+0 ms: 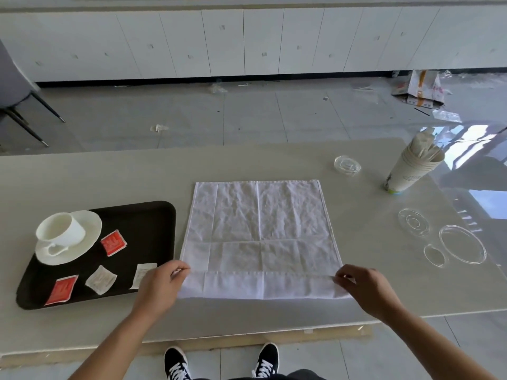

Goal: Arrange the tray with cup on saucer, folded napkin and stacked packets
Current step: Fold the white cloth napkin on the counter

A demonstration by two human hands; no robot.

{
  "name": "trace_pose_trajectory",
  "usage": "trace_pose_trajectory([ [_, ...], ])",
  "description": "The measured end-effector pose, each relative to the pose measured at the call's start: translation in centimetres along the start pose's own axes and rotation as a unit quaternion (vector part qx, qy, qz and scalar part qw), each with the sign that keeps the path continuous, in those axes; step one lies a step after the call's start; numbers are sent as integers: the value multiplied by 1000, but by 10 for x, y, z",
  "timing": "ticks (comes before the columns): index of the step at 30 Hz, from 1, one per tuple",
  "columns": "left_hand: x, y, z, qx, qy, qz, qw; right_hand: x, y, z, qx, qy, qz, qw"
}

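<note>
The crumpled white cloth napkin (260, 237) is spread flat on the pale grey counter (274, 160), just right of the black rectangular plastic tray (153, 231), and its near edge is being worked. That edge is already turned over into a narrow band lying toward the person, running left to right. The left hand (160, 286) is set at the left end of the band, its fingers (179, 270) pinched closed on the cloth; the right hand (365, 289) is set at the right end, its fingers (341, 277) likewise closed on the fold. Each hand is matched to its own corner, neither one nearer than the other.

The rest of the napkin lies away from both hands, toward the far side of the counter, so the coming fold is judged to run forward, across the band's long axis (both ends carried evenly, or the edge will skew).

On the tray, the white ceramic cup (60, 229) is seated on the white round saucer (90, 229) at the far left corner. The red and white sauce packets (113, 242) are scattered loose beside it, not yet stacked. Clear plastic lids (462, 244) and a stack of paper cups (411, 168) are left at the right, well apart.
</note>
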State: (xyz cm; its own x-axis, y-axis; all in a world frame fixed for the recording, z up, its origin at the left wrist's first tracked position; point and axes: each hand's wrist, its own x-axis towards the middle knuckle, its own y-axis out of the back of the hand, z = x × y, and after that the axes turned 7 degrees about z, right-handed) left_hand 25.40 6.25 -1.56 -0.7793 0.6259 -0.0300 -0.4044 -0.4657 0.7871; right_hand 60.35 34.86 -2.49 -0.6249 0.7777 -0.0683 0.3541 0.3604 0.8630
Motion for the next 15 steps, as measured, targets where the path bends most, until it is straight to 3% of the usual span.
trace_pose_trajectory([
  [5, 22, 5, 10, -11, 5, 1, 1000, 23, 13, -5, 29, -14, -51, 998],
  [15, 97, 6, 30, -86, 11, 54, 995, 110, 19, -36, 75, -44, 19, 996],
])
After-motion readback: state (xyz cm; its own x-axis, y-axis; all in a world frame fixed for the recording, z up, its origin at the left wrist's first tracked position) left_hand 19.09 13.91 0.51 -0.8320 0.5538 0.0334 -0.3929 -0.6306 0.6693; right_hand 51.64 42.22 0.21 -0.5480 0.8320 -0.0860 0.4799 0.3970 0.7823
